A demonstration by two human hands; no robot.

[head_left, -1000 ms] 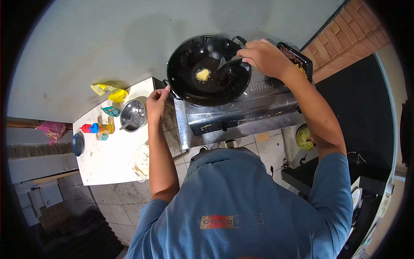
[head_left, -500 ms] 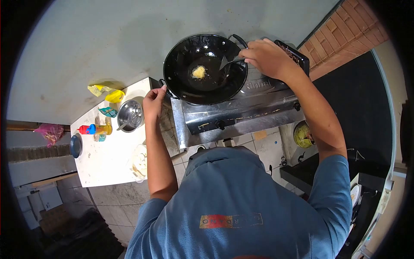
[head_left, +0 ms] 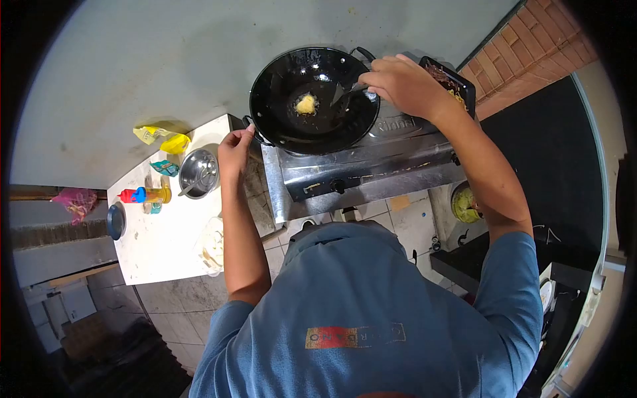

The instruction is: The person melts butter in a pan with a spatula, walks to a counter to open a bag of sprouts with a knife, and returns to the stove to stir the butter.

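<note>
A black wok [head_left: 298,136] stands on a steel gas stove [head_left: 371,174]. In its oil lies a small pale yellow piece of food [head_left: 306,104] with bubbles around it. My left hand [head_left: 236,150] is closed on the wok's left handle [head_left: 249,123]. At the wok's right side my right hand [head_left: 397,81] is wrapped round the handle of a dark spatula [head_left: 340,97]. The spatula's blade is inside the wok, to the right of the food, and does not touch it.
On the white table [head_left: 149,249] at the left are a metal bowl [head_left: 199,174], squeeze bottles [head_left: 156,195] and yellow packaging [head_left: 174,142]. A black tray [head_left: 470,93] holding food sits behind my right hand. A green-filled pot [head_left: 464,204] is at the right.
The spatula blade has shifted slightly left and up, with my right hand moving the same way. The wok appears a little higher in view. My left hand stays at the handle.
</note>
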